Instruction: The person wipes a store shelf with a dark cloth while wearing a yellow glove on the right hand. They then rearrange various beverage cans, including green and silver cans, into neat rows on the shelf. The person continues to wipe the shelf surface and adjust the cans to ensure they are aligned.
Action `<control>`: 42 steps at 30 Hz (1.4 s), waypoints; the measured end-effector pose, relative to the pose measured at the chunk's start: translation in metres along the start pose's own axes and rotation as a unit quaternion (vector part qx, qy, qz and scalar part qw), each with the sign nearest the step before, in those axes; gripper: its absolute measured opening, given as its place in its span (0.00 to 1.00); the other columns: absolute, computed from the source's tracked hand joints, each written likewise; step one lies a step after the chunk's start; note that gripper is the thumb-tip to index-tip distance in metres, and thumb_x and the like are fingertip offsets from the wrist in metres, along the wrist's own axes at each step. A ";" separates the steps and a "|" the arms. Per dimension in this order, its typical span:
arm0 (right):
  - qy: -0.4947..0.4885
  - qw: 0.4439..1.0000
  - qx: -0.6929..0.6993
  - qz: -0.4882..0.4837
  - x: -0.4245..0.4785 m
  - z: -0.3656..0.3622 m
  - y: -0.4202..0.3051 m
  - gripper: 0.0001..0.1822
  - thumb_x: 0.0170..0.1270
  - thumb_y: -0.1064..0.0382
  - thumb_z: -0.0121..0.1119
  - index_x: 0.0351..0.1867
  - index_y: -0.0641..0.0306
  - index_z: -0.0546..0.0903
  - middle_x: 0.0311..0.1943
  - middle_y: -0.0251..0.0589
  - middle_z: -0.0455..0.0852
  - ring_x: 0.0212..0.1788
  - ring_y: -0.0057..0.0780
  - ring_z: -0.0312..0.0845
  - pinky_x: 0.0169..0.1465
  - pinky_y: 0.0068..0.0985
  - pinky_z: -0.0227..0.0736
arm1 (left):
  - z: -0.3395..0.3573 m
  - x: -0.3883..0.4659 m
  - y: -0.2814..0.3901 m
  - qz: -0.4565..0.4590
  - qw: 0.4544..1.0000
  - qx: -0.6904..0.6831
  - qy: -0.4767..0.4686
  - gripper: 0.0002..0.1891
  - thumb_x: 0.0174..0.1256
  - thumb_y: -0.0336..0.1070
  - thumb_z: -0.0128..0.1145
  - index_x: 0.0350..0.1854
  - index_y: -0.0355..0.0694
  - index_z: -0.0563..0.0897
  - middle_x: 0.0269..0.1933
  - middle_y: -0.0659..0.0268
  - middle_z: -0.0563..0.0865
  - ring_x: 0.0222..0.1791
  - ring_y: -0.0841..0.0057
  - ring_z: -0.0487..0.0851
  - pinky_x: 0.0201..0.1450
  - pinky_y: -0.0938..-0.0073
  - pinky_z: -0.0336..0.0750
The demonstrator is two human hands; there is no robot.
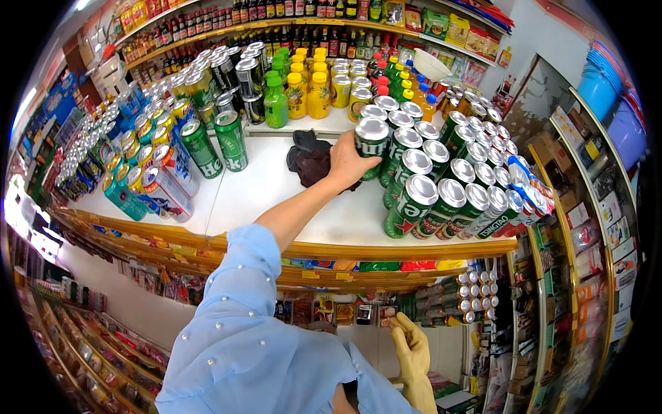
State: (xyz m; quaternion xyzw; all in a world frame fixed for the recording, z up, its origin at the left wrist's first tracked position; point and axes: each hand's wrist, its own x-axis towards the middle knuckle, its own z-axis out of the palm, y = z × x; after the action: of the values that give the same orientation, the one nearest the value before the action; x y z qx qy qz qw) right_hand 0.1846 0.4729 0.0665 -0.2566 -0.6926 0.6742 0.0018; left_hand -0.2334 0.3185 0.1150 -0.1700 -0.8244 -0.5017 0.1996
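My bare left hand [347,163] is closed around a dark green beer can [371,147] at the left edge of a block of similar cans. Whether that can is lifted or rests on the white shelf top [258,202] I cannot tell. Just left of my wrist, partly hidden by it, lies a crumpled black and maroon cloth [313,163]. Carlsberg-type green cans with a red star [411,207] stand along the front. My right hand [412,352], in a cream-yellow rubber glove, hangs below the shelf edge with loosely bent fingers and nothing visible in it.
Two green Heineken cans [217,142] stand left of the cloth, beside packed rows of other cans [165,191]. Yellow-capped juice bottles [316,95] and a green bottle [275,106] line the back. A white bowl [431,64] sits on bottles. The wooden shelf edge [362,252] runs across the front.
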 end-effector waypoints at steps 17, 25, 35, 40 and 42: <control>-0.236 0.957 -0.047 -0.162 0.044 0.086 -0.078 0.33 0.72 0.67 0.64 0.76 0.71 0.69 0.67 0.59 0.80 0.70 0.43 0.77 0.73 0.36 0.69 | -0.201 -0.085 -0.013 -0.372 0.857 -0.331 -0.132 0.30 0.63 0.50 0.70 0.56 0.30 0.78 0.47 0.52 0.87 0.43 0.55 0.90 0.49 0.53 0.86; -0.219 0.964 -0.068 -0.137 0.036 0.073 -0.054 0.32 0.72 0.63 0.64 0.74 0.71 0.71 0.66 0.57 0.82 0.68 0.41 0.79 0.71 0.35 0.70 | -0.271 -0.043 -0.027 0.041 0.711 0.632 -0.306 0.25 0.54 0.36 0.70 0.54 0.34 0.77 0.47 0.52 0.87 0.50 0.50 0.87 0.52 0.54 0.80; -0.174 0.981 -0.053 -0.070 0.023 0.060 -0.048 0.28 0.75 0.66 0.60 0.74 0.71 0.72 0.66 0.56 0.82 0.68 0.35 0.78 0.70 0.29 0.70 | -0.257 -0.032 -0.050 0.155 0.467 0.775 -0.397 0.15 0.65 0.42 0.63 0.50 0.45 0.92 0.56 0.60 0.86 0.64 0.56 0.75 0.69 0.42 0.64; -0.171 0.983 -0.032 -0.063 0.024 0.059 -0.041 0.30 0.74 0.64 0.62 0.74 0.70 0.72 0.66 0.56 0.82 0.67 0.36 0.79 0.69 0.30 0.72 | -0.256 -0.034 -0.060 0.214 0.441 0.768 -0.413 0.17 0.64 0.44 0.64 0.50 0.43 0.92 0.56 0.60 0.85 0.65 0.56 0.75 0.75 0.42 0.57; -0.173 0.983 -0.030 -0.061 0.027 0.058 -0.036 0.30 0.74 0.63 0.63 0.75 0.69 0.71 0.66 0.56 0.82 0.67 0.36 0.79 0.69 0.32 0.72 | -0.255 -0.037 -0.053 0.240 0.422 0.771 -0.413 0.18 0.64 0.44 0.64 0.53 0.41 0.90 0.56 0.60 0.85 0.64 0.58 0.75 0.76 0.43 0.56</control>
State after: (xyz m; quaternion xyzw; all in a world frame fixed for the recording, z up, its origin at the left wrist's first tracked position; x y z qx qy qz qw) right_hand 0.1281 0.4296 0.0857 -0.0934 -0.7170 0.6857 -0.0842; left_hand -0.1869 0.0642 0.1625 -0.3223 -0.7760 0.5421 -0.0046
